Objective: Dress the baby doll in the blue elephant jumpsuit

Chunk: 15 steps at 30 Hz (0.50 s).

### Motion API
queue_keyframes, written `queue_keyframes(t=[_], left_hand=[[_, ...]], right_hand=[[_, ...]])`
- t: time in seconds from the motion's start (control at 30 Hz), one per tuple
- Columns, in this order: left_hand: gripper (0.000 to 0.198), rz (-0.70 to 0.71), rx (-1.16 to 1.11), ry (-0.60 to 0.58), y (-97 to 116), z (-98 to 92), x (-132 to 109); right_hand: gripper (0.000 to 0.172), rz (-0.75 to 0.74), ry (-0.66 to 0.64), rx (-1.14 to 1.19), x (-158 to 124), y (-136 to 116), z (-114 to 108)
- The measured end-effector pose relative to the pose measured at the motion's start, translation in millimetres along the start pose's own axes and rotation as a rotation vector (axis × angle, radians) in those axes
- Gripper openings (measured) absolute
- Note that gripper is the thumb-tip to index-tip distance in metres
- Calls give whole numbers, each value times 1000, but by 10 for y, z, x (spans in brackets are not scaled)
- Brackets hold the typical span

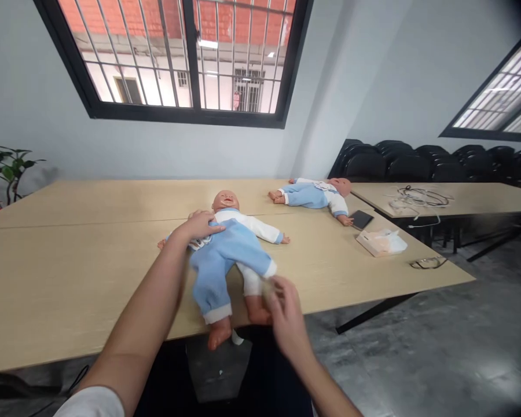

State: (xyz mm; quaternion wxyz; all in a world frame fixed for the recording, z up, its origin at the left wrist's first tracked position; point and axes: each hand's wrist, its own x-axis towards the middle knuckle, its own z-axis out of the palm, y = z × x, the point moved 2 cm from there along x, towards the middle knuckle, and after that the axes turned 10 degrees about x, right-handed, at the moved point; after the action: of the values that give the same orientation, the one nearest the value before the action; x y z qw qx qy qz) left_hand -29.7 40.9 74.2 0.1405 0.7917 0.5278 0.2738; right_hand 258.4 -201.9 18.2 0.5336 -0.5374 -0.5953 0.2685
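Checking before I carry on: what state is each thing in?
Near doll: on its back, one leg outside the blue outfit
Blue outfit: one leg filled, other loose
Far doll: on its back, dressed
Dark slab: lying flat
Tissues: pack apparently open
Glasses: folding unclear
Cables: loosely coiled
Left hand: resting on near doll
Right hand: blurred, grip unclear

Two dolls point(232, 246) point(308, 195) in play, two hands point(200, 226) point(285, 310) right there — level score! Into singles now: one tissue pack point(381, 243), one dark flat device point(362, 219), one pair of glasses point(429, 266), one plant point(9, 172). Windows point(194, 63) point(497, 95), two. Two counters point(91, 260) point(481, 200), taking seamed near one as single. Black chairs point(364, 165) — overlapping too thickly to tally. Cables point(425, 194) too, tangled past counting.
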Motion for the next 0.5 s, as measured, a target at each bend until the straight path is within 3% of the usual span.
queue_keyframes(t=[0.1, 0.27, 0.4, 0.5], left_hand=[[44, 52, -182, -107, 101, -59, -62], [44, 43, -210, -125, 407, -31, -177], [48, 105, -226, -176, 584, -33, -277], [44, 91, -422, -249, 626, -39, -319]], right_hand=[[45, 261, 48, 284, 448, 284, -77], [32, 451, -260, 554, 1057, 128, 169], [20, 504, -460, 545, 1196, -51, 330], [29, 580, -688, 616, 1176, -31, 351]])
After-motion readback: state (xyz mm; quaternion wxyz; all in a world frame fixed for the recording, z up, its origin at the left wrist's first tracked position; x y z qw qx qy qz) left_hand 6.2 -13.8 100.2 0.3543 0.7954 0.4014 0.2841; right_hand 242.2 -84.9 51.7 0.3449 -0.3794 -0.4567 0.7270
